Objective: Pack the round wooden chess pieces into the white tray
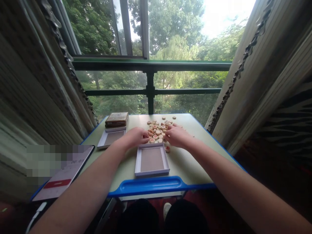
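Several round wooden game pieces (pixel 157 129) lie in a heap at the middle of a pale table (pixel 185 162). My left hand (pixel 135 136) rests at the heap's left side, fingers curled against the pieces. My right hand (pixel 176 135) lies at the heap's right side, fingers bent onto the pieces. Whether either hand grips a piece is hidden. An empty white box tray (pixel 151 160) with a brown bottom sits just in front of both hands. One loose piece (pixel 167 149) lies by the tray's far right corner.
A second shallow white tray (pixel 110 138) lies at the left, with a folded brown board (pixel 117 119) behind it. A phone (pixel 62 177) showing a timer lies at the table's left front. The table has a blue rim (pixel 149 186). A window railing (pixel 151 92) stands behind.
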{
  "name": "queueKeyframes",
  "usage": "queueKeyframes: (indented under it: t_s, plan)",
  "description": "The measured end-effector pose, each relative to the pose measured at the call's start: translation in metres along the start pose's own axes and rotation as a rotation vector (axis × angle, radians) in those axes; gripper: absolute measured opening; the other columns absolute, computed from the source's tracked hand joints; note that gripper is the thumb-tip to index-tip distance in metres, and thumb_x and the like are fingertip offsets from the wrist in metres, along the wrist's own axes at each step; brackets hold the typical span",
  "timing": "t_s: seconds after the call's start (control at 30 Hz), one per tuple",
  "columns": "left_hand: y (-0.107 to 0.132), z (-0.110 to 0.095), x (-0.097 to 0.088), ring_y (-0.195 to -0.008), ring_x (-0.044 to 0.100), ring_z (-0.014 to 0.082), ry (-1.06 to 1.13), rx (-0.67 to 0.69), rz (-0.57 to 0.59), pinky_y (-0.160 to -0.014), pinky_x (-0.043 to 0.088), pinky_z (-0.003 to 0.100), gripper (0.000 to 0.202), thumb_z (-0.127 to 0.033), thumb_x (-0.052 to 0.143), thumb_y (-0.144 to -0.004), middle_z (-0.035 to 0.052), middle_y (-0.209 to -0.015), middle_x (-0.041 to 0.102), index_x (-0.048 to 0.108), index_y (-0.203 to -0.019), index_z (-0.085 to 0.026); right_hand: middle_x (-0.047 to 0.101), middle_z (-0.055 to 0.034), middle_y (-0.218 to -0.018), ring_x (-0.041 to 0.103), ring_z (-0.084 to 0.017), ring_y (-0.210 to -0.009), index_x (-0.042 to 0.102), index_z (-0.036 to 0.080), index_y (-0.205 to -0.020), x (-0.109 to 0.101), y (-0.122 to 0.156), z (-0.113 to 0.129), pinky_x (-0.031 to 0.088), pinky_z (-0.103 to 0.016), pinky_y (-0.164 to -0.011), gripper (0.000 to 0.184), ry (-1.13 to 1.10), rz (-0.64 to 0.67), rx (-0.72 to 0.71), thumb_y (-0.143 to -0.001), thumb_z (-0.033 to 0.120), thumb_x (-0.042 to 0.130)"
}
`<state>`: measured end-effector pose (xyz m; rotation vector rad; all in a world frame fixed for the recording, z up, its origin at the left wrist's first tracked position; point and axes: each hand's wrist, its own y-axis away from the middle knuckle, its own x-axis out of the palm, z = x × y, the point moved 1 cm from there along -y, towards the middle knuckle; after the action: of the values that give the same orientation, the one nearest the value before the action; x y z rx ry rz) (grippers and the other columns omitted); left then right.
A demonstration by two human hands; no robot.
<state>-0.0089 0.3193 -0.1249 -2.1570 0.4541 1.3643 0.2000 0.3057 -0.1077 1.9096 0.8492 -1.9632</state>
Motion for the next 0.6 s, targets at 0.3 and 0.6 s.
queueKeyframes:
  t_s: [0.3, 0.6]
  plan:
    - [0.006, 0.001, -0.015, -0.077, 0.06, 0.018, 0.033, -0.072, 0.136, -0.071, 0.044, 0.025, 0.024, -0.034, 0.057, -0.076, 0.0062, -0.084, 0.069, 0.074, -0.076, -0.018, 0.059, -0.0078, -0.082, 0.053, -0.018, -0.081, 0.069, 0.018, -0.067, 0.005, 0.004, -0.019, 0.041, -0.033, -0.077, 0.028, -0.228, -0.093, -0.203, -0.086, 0.026, 0.05]
    - [0.005, -0.002, -0.017, -0.081, 0.06, 0.0182, 0.058, -0.092, 0.2, -0.073, 0.044, 0.025, 0.021, -0.031, 0.059, -0.071, 0.0043, -0.087, 0.067, 0.072, -0.081, -0.018, 0.059, -0.0074, -0.08, 0.051, -0.016, -0.075, 0.069, 0.016, -0.065, 0.007, 0.005, -0.017, 0.041, -0.029, -0.071, 0.024, -0.288, -0.066, -0.223, -0.082, 0.021, 0.054]
